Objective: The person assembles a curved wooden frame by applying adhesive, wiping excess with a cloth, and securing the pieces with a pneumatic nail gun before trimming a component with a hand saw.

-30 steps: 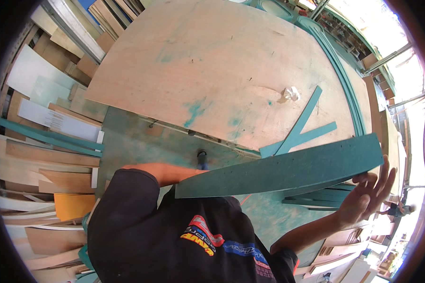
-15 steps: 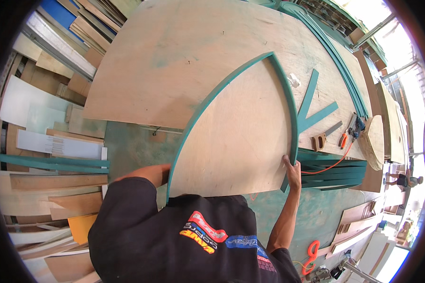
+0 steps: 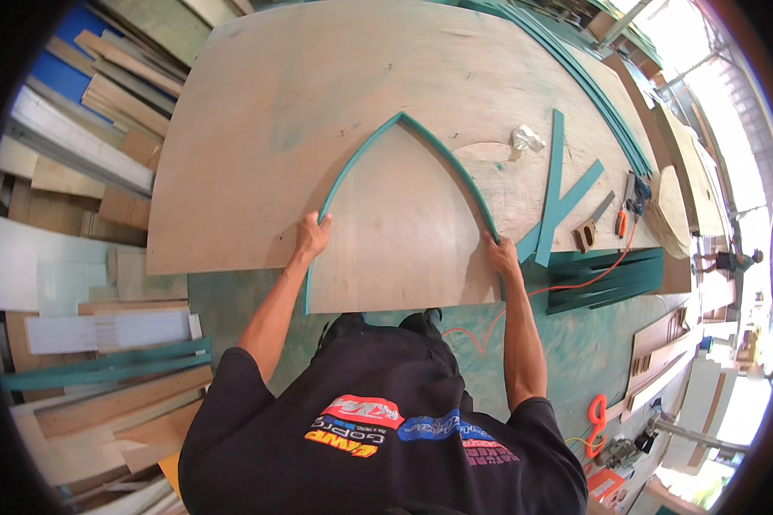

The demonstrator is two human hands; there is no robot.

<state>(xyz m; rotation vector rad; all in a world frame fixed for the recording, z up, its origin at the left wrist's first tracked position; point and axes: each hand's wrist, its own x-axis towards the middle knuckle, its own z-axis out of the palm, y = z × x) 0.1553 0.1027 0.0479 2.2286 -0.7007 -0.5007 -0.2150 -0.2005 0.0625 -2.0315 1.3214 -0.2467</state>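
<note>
A plywood panel shaped like a pointed arch (image 3: 404, 232), with a teal strip along its curved sides, lies over the large wooden worktop (image 3: 258, 112). Its tip points away from me, and its straight end hangs past the near edge, close to my body. My left hand (image 3: 315, 233) grips the left curved side. Around the right curved side, slightly lower, closes my right hand (image 3: 502, 255). Parts of the fingers under the rim are hidden. Two teal strips (image 3: 555, 184) lie crossed to the right of the panel, with a handsaw (image 3: 586, 235) beside them.
Right of the saw lie orange-handled pliers (image 3: 621, 225) and a blue power tool (image 3: 636, 196) with an orange hose. Crumpled pale material (image 3: 527, 138) sits beyond the panel. Long teal strips (image 3: 593, 94) run along the right. Stacked boards (image 3: 112, 330) fill the left. A person (image 3: 730, 260) stands far right.
The arch panel has shifted left and toward me, its tip now lower in view. My left hand, hidden before, now shows on the left rim; my right hand has moved up along the right side.
</note>
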